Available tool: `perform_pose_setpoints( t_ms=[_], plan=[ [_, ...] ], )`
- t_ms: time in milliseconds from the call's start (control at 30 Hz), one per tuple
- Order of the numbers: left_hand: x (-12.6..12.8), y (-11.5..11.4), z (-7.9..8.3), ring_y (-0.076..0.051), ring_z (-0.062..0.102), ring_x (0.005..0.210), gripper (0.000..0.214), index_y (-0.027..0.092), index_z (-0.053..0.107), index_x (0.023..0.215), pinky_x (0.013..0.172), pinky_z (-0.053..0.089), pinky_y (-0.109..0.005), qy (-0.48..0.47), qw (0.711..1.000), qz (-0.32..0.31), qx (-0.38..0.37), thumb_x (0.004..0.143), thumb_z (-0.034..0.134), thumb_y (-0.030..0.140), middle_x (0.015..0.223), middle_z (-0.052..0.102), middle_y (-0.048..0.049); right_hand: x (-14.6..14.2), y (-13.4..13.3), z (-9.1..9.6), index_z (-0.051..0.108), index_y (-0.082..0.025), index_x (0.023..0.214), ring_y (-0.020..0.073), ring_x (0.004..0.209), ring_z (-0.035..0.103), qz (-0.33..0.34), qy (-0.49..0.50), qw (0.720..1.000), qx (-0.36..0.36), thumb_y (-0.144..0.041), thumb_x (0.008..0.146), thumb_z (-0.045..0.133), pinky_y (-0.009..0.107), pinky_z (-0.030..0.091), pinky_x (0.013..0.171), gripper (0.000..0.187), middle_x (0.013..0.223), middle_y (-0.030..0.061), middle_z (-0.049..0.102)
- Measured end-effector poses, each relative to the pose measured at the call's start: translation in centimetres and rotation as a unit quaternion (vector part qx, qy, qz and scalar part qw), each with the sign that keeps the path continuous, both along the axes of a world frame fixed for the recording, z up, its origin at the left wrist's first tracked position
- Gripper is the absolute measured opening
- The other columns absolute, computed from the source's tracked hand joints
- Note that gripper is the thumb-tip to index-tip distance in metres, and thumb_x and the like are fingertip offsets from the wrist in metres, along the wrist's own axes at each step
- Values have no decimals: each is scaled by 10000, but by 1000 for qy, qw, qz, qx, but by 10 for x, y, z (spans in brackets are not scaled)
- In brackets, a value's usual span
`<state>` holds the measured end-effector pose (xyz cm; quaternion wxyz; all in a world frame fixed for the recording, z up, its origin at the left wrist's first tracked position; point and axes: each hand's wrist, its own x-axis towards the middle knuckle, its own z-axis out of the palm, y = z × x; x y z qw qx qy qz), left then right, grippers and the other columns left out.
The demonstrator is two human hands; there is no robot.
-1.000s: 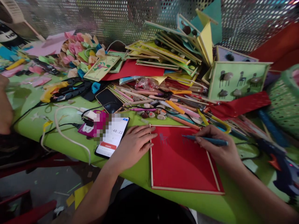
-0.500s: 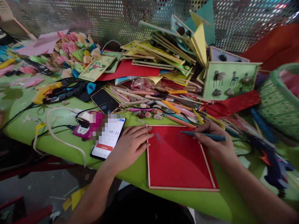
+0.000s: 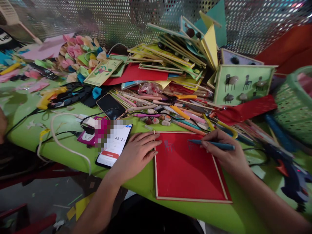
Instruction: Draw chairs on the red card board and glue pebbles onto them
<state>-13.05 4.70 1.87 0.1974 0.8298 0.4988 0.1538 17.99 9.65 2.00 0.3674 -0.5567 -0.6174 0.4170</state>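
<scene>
A red card [image 3: 190, 175] edged with thin pale sticks lies flat at the front of the green table. Two small dark chair-like drawings mark its upper part. My right hand [image 3: 224, 151] grips a blue marker pen [image 3: 218, 144], its tip at the right-hand drawing. Fingers stretched out, my left hand [image 3: 138, 156] rests over the card's upper left edge, holding nothing. Beside that hand lies a lit phone [image 3: 117, 143] showing a running timer. Behind the card are several pebbles [image 3: 166, 123].
A heap of framed cards [image 3: 170, 55], loose pens and sticks fills the back. A green card with pebble figures [image 3: 243, 83] leans at the right, near a green basket [image 3: 292, 104] and a dark blue glue gun [image 3: 292, 178]. A magenta power strip [image 3: 85, 138] with cables lies left.
The view has shifted slightly. The marker tip stays at the right-hand drawing, with the pen a little changed in angle. My left hand remains on the card's edge.
</scene>
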Motion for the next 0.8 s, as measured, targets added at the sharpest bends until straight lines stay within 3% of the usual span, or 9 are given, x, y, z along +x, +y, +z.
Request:
perform_pose_setpoints(
  t_ms=[800],
  plan=[
    [-1,0,0,-247,521,1458,357,268,621,1406,1181,445,-522,10,1000,4,-4,1060,536,256,1551,590,-45,3,0,-6,635,-242,764,169,599,548,-23,-15,999,16,-315,763,741,303,405,550,128,673,4,649]
  ],
)
